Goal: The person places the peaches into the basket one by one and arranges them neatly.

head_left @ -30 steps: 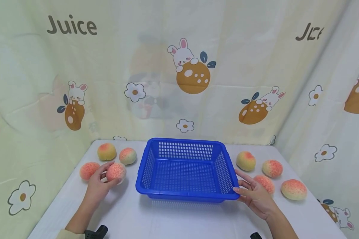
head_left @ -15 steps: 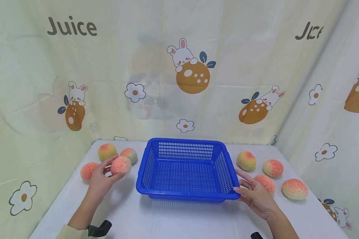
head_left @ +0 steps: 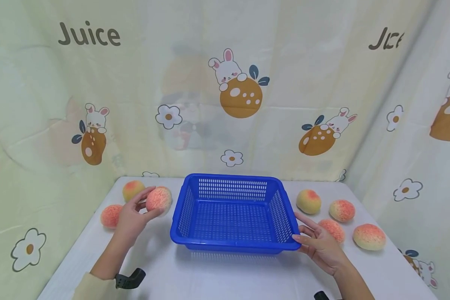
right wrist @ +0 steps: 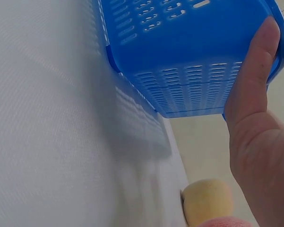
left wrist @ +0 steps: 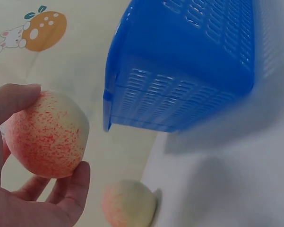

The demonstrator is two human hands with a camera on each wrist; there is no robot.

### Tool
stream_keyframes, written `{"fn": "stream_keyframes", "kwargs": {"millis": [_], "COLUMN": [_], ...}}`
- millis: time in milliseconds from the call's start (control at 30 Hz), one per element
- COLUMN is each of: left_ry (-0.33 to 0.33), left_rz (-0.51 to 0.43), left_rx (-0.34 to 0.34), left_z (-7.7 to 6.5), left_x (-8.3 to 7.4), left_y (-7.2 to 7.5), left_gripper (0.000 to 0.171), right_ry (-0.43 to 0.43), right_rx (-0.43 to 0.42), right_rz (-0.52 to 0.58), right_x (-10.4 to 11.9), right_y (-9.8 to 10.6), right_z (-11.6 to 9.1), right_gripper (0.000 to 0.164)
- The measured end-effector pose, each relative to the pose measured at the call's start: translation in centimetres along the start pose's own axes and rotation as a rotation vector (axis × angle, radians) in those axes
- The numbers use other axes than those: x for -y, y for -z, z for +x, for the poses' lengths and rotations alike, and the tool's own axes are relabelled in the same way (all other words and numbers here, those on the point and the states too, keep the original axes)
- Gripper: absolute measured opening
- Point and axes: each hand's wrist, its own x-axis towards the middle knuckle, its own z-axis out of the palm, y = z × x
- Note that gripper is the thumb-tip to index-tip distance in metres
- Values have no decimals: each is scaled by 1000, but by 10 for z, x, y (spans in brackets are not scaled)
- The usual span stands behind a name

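Over a white table [head_left: 228, 279], a person's left hand [head_left: 133, 218] grips a speckled peach [head_left: 159, 200] near a blue basket [head_left: 232, 245], whose rim [head_left: 289, 246] the right hand [head_left: 320, 248] pinches.

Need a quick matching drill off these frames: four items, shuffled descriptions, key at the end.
Column one
1. Left hand
2. Right hand
3. Blue basket
4. White table

Column two
A. Grips the basket at its near right corner, seen from the head camera
B. Lies beneath the basket
C. Holds a speckled pink peach
D. Has slotted walls and stands between the two hands

Pairs: 1-C, 2-A, 3-D, 4-B
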Motion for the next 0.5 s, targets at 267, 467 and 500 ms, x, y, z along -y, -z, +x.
{"fn": "stream_keyframes", "kwargs": {"millis": [267,467,500], "left_ry": [-32,-57,-60], "left_rz": [-11,-28,-30], "left_rx": [32,84,92], "left_z": [2,8,9], "left_x": [-18,-28,-29], "left_y": [-8,-18,-20], "left_gripper": [73,72,72], "right_ry": [-3,-13,-14], "right_rx": [-15,-23,-19], "right_rz": [-3,-18,-18], "right_x": [-1,-1,-1], "right_y": [1,0,1], "right_z": [0,1,1], "right_gripper": [75,78,78]}}
